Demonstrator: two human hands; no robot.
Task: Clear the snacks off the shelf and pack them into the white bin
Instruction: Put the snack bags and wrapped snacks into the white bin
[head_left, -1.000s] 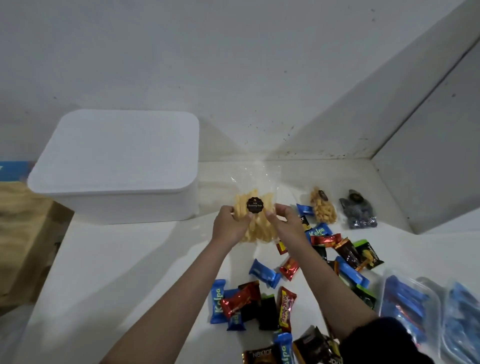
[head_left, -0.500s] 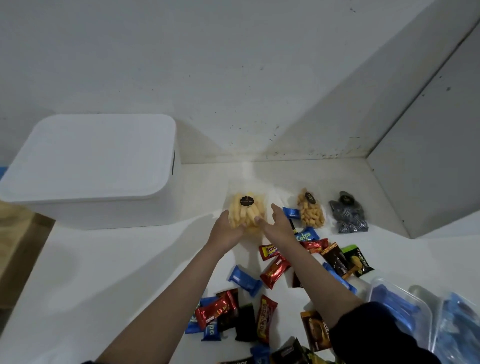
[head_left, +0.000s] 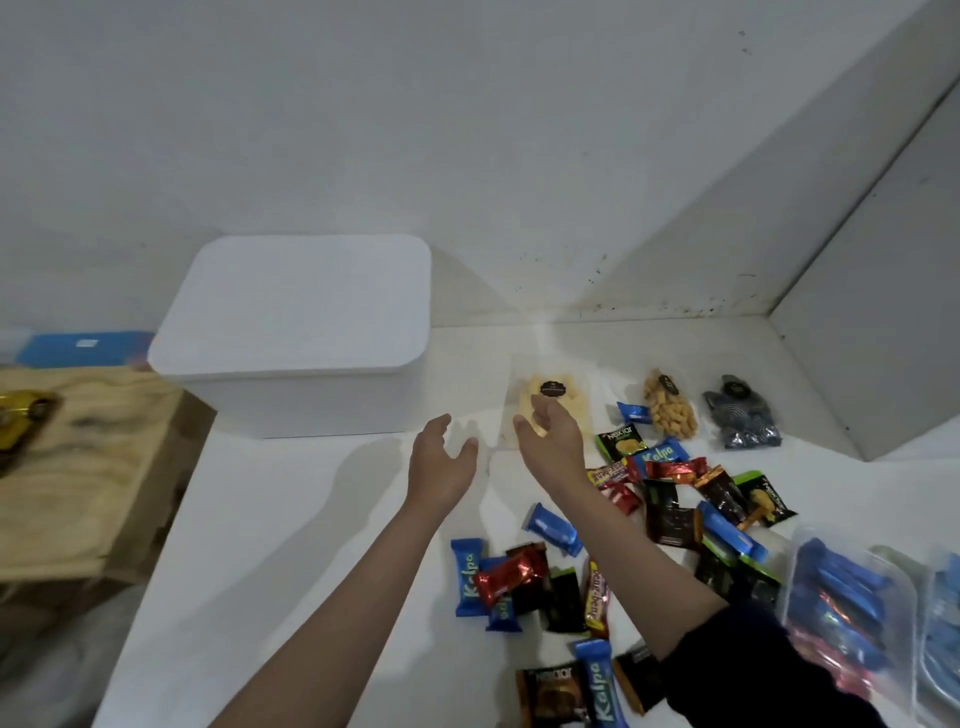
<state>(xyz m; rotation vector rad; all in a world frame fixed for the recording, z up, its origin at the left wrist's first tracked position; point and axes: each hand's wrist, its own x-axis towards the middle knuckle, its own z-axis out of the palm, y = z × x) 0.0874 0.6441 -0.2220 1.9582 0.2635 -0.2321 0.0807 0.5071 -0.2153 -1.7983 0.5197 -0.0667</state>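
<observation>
The white bin stands at the back left of the white shelf with its lid on. A clear bag of yellow chips with a dark round label lies flat on the shelf right of the bin. My right hand hovers at the bag's near edge, fingers relaxed and holding nothing. My left hand is a little to the left, apart from the bag, fingers spread. Several small wrapped snacks in blue, red, black and green lie scattered on the shelf around my right forearm.
A bag of tan nuggets and a bag of dark silver-blue sweets lie near the back right corner. Clear trays of blue wrappers sit at the right edge. A wooden box stands left of the shelf.
Both hands held the chips bag up a second ago. They set it down on the shelf and let go; my left hand has drawn away to the left.
</observation>
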